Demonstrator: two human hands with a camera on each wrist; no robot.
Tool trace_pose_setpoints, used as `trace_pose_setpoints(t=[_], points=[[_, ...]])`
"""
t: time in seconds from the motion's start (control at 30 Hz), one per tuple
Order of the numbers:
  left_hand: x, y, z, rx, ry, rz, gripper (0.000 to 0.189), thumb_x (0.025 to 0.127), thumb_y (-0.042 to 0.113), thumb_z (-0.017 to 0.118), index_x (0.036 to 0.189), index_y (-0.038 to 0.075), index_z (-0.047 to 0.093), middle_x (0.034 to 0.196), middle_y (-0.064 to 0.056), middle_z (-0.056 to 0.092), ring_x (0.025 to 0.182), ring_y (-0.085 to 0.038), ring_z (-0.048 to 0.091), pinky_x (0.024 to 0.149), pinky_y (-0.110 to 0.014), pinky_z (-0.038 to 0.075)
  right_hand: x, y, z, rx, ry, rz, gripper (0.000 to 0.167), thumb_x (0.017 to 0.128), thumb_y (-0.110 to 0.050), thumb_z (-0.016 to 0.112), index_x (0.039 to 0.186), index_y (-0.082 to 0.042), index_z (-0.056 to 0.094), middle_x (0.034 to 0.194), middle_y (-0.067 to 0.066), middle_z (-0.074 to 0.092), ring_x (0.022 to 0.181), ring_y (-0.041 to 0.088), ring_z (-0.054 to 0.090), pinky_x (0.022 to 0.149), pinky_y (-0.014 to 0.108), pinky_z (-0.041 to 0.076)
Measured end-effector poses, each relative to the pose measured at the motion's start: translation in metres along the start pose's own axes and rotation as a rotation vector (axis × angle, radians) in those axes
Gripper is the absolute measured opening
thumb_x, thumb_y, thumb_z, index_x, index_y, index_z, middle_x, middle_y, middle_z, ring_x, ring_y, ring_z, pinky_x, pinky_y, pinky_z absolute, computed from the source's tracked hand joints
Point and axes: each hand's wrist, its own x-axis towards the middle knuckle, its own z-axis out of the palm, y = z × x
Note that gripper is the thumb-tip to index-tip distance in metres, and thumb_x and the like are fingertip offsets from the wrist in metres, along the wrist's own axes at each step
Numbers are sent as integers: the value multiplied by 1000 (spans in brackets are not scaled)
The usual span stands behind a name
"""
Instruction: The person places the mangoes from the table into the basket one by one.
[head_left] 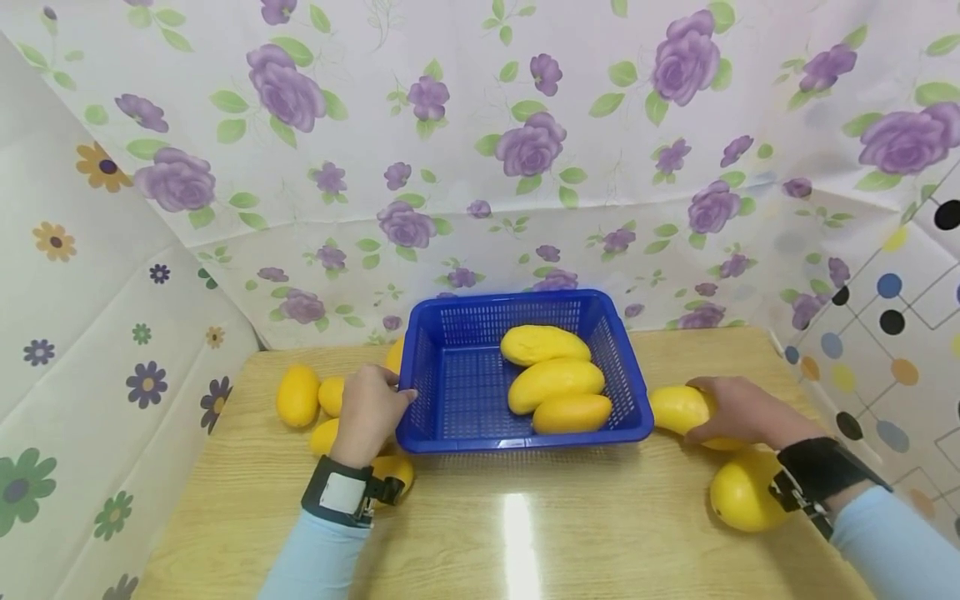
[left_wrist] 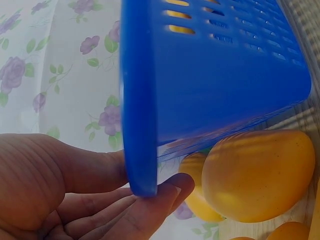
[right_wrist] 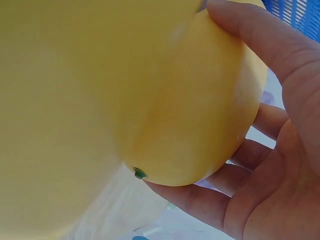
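Nearest to the camera are the two light blue sleeves (head_left: 318, 557), with a black strap (head_left: 832, 468) on the right wrist. The left hand (head_left: 371, 410) pinches the left rim of the blue basket (head_left: 450, 447) between thumb and fingers. The right hand (head_left: 738, 408) is curled round one yellow fruit (right_wrist: 200, 115), just to the right of the basket. I would judge the filling of the basket as partly done: three long fruits (head_left: 555, 385) lie inside, all toward its right part, and the left part of its floor is bare. Outside, on the table (head_left: 450, 542), there are several fruits at the left (head_left: 297, 396), some partly hidden by the left arm, and a rounder one (head_left: 750, 493) beside the right wrist; these seem to be what is left. The basket looks like hard plastic, rectangular, with smooth thick rim and slotted walls. The fruits are mango-like, rounded and mostly smooth, but the farthest inside is rather bumpy. The held one shows a small green stem end. The table has pale wood grain and a shiny surface; behind hangs a creased flowered sheet (head_left: 480, 167).
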Motion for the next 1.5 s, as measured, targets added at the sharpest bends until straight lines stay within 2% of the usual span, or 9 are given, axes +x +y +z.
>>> trace_pose_setpoints(t=[0.17, 0.3, 0.4, 0.63, 0.8, 0.97, 1.13, 1.3, 1.5], points=[[-1, -1, 0, -6, -1, -5, 32, 81, 21, 73, 104, -1, 69, 100, -18, 69, 73, -23, 63, 59, -28, 54, -1, -1, -12, 2, 64, -29, 104, 55, -65, 77, 130, 1, 49, 120, 25, 59, 100, 34, 58, 85, 55, 47], [0, -1, 0, -3, 1, -7, 33, 81, 22, 73, 105, -1, 69, 101, -18, 69, 76, -24, 64, 64, -34, 57, 0, -3, -24, 4, 103, -52, 98, 59, -61, 78, 130, 1, 49, 115, 21, 62, 92, 29, 59, 81, 50, 50], [0, -1, -1, -2, 4, -4, 33, 81, 22, 73, 105, -1, 69, 102, -19, 69, 78, -25, 65, 67, -37, 58, 2, -3, -33, -13, 139, -53, 99, 59, -65, 76, 130, 0, 49, 112, 19, 63, 87, 25, 58, 76, 45, 50], [0, 0, 0, -11, -4, -16, 33, 81, 22, 73, 105, -1, 68, 103, -18, 68, 76, -24, 64, 65, -35, 57, 6, -9, -52, -10, 257, -46, 99, 60, -62, 77, 133, -2, 46, 108, 21, 62, 85, 28, 56, 71, 42, 47], [0, 0, -1, -14, -12, -20, 33, 81, 20, 73, 105, -1, 68, 103, -19, 68, 75, -23, 64, 63, -33, 57, 9, -21, -61, 13, 319, -20, 97, 62, -63, 75, 135, -8, 44, 106, 16, 60, 83, 28, 53, 70, 41, 46], [0, 0, -1, -17, -17, -28, 32, 81, 20, 73, 104, -1, 69, 101, -18, 68, 73, -23, 63, 59, -28, 55, 13, -36, -72, 27, 382, -20, 88, 67, -55, 77, 134, -8, 43, 107, 14, 58, 85, 29, 52, 71, 41, 45], [0, -1, -1, -12, -16, -28, 31, 81, 21, 73, 103, -1, 69, 100, -17, 68, 71, -23, 62, 56, -24, 51, 22, -60, -82, 27, 415, -45, 88, 68, -58, 74, 136, -12, 42, 112, 12, 57, 89, 29, 52, 73, 44, 46], [0, -1, 0, -6, -3, -17, 32, 81, 21, 73, 104, -1, 69, 101, -18, 69, 73, -23, 63, 58, -28, 55, 35, -91, -88, 28, 425, -86, 91, 68, -59, 73, 139, -14, 39, 116, 14, 56, 91, 30, 53, 74, 44, 48], [0, 0, 1, -7, -1, -15, 33, 80, 20, 73, 105, -1, 69, 103, -19, 68, 77, -24, 65, 64, -35, 57, 55, -121, -87, 27, 424, -163, 90, 68, -58, 74, 140, -17, 38, 119, 11, 57, 93, 27, 55, 77, 43, 49]])
